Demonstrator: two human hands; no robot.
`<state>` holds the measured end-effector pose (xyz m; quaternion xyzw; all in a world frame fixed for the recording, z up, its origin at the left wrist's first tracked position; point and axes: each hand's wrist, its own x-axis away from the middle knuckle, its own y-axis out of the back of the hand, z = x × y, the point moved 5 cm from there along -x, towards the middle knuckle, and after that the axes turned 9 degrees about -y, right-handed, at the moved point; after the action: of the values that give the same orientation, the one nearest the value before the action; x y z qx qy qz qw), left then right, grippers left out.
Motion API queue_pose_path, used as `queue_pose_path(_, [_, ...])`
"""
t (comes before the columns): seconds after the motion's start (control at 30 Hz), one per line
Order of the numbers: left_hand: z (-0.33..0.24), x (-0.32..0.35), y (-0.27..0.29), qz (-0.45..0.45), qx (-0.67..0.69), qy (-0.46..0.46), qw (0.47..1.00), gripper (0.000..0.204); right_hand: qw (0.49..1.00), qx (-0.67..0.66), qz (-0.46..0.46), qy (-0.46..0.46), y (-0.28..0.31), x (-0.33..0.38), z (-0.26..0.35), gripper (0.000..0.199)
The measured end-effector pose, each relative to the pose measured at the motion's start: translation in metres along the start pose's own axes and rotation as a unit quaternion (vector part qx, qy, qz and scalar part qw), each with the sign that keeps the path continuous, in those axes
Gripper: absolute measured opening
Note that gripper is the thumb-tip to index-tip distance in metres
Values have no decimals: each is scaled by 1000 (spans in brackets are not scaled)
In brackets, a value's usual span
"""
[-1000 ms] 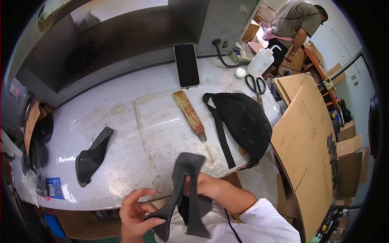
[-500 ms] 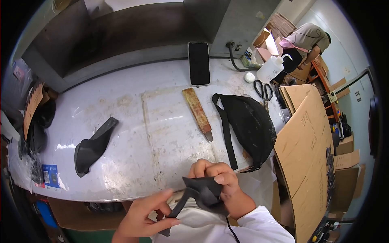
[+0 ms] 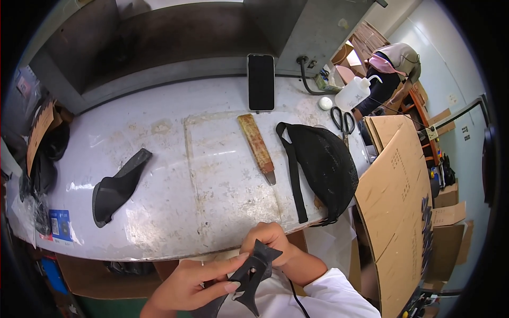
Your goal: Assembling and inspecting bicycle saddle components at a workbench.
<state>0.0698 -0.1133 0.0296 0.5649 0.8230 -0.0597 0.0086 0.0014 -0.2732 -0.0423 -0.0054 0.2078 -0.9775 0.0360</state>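
Both my hands are at the near edge of the bench, gripping a dark grey, flexible, strap-like piece [image 3: 258, 263]. My left hand [image 3: 199, 281] pinches it between thumb and fingers. My right hand [image 3: 271, 243] has its fingers curled on its far side, partly hidden. A gap shows in the middle of the piece, and its ends point up and down. A similar dark curved piece [image 3: 117, 190] lies on the bench to the left. Beyond my hands lies a knife [image 3: 257, 147] with a worn, wrapped handle, beside a black mesh item with a strap [image 3: 323, 169].
A phone [image 3: 261, 82] leans at the back of the white bench [image 3: 164, 212]. Black-handled scissors [image 3: 343, 123], a white squeeze bottle [image 3: 353, 94] and a round white cap [image 3: 325, 103] sit back right. Large cardboard [image 3: 395, 206] stands at right; a person [image 3: 395, 63] bends beyond it.
The dark piece has turned in my hands and now shows a gap in its middle. My right hand has moved slightly lower and to the left. The person in the background has shifted.
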Motion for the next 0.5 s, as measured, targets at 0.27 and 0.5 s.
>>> queue_pose_path(0.27, [-10,1,-7,-5,-188,-105,977,54,995,-104,-4,-8,-18,0,6,20])
queue_pose_path(0.5, [2,4,0,-9,-53,-47,997,55,978,-132,-159,9,-15,12,14,21])
